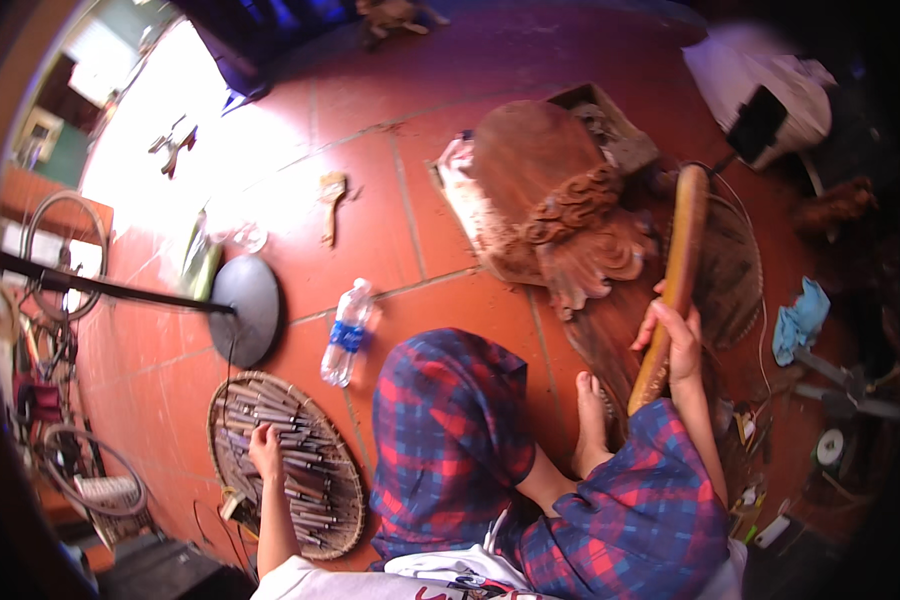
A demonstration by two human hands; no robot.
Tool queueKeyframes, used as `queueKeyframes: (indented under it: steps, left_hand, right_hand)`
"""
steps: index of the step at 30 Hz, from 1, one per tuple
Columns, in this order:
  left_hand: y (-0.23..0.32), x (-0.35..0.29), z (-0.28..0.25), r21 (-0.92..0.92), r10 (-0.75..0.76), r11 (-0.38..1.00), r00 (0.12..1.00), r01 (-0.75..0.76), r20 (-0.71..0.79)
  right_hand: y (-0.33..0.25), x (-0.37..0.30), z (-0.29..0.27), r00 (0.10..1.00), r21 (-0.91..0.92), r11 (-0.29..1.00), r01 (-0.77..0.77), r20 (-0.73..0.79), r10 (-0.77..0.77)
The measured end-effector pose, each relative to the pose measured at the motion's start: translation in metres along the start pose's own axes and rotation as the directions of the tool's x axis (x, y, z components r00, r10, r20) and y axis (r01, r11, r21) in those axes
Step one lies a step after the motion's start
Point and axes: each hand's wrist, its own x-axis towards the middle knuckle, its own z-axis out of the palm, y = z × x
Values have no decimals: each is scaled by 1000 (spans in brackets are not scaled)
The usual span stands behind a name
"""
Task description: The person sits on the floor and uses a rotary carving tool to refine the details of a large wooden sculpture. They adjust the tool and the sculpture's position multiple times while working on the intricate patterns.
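My right hand (680,340) is wrapped round a long, slightly curved yellow-brown wooden club (686,245), which slants up from beside my right knee. At the left, my left hand (265,452) is over a round woven tray (353,485). Rows of carving chisels (305,432) with slim handles lie in that tray. The left fingers are drawn together, and what they hold, if anything, is too small to make out. Ahead of my bare foot rests a reddish-brown carved piece of wood (580,235) with scrolls and a smooth rounded top.
A water bottle (346,335) lies between the tray and the carving. Beyond it are a flat brush (331,208) and a stand's round black base (247,312). A blue cloth (800,320) lies at the right on the red tiles. A small animal (395,15) is at the far edge.
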Motion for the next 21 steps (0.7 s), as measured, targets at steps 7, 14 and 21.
queueKeyframes:
  steps: [7, 14, 21]
  left_hand:
    - [54, -52, 33, 214, 195, 960, 980, -181, -43]
    - [65, -73, 69, 255, 173, 952, 985, -169, 3]
    - [88, -72, 114, 303, 8, 952, 988, 39, -153]
  right_hand:
    - [22, -5, -29, 997, -49, 997, 65, 37, -63]
    - [12, -4, -22, 997, -140, 990, -7, 72, 17]
    - [11, 14, -44, 994, -127, 987, -99, 24, 102]
